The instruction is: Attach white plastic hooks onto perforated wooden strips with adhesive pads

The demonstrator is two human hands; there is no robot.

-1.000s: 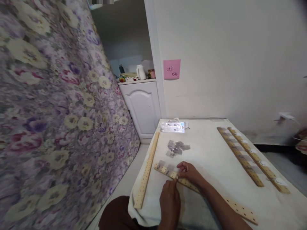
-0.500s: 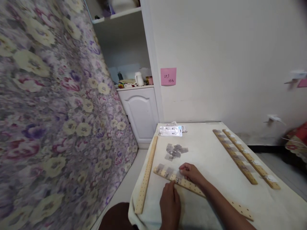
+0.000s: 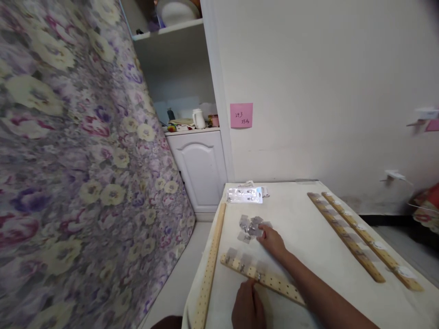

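Observation:
My left hand [image 3: 248, 305] is closed with its fingertips at the near edge of a perforated wooden strip [image 3: 281, 287], pressing or pinching it. Several small see-through cards with shiny metal bits, such as one clear card [image 3: 261, 265], stand along the strip's left part. My right hand [image 3: 272, 240] reaches over the strip to a loose pile of similar clear cards [image 3: 248, 226]. Its thumb and index finger are drawn together at the pile's right side; what lies between them is hidden. The strip's right end disappears under my right forearm.
A bare perforated strip [image 3: 211, 269] lies along the table's left edge. Two filled strips, an inner strip [image 3: 346, 237] and an outer strip [image 3: 372, 242], lie on the right. Clear packaging [image 3: 243, 195] rests at the back. A floral curtain [image 3: 85, 160] hangs left.
My right hand has moved from the strip, forward to the pile of clear cards. My left hand stays at the strip's near edge. The view has tilted up slightly.

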